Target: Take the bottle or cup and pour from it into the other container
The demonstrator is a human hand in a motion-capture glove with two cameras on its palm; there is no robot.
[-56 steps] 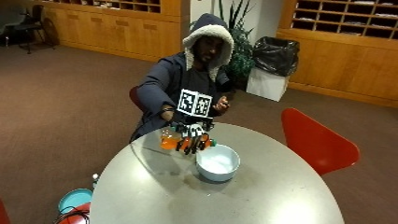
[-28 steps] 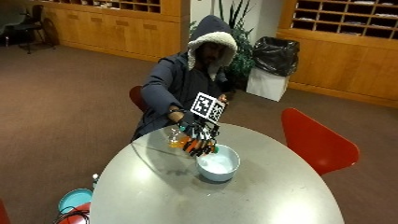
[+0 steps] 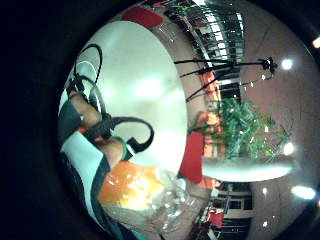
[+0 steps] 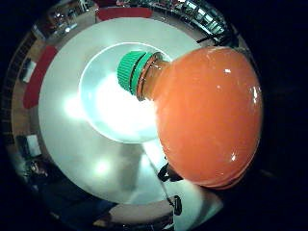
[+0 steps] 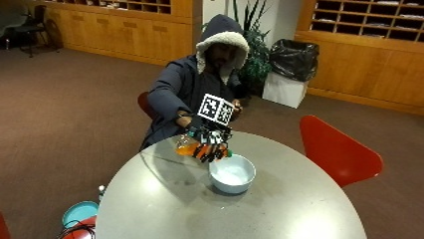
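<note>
Person in a hooded jacket sits at a round grey surface [image 5: 199, 209]. The gloved right hand [image 5: 209, 144] grips an orange bottle [image 5: 187, 147], fingers curled round its body, holding it in the air just beside the rim of a pale blue bowl [image 5: 232, 174]. Bottle is tipped over toward the bowl, neck end pointing at it (body end toward the person). In the thumb side palm view the bottle fills much of the picture: orange liquid inside, green cap [image 4: 131, 71] on the neck, cap end over the bowl's white inside. No liquid seen in the bowl, though the inside is washed out by glare. Bowl stands on the surface in front of the person, roughly mid-width. Little finger side palm view shows the clear, crinkled bottle wall with orange inside, next to the strapped fingers, with the surface beyond. A red chair [image 5: 338, 152] stands beside the surface, well apart from the bowl. A round teal thing [image 5: 78, 214] lies on the floor near the surface's edge; cannot tell what it is.
</note>
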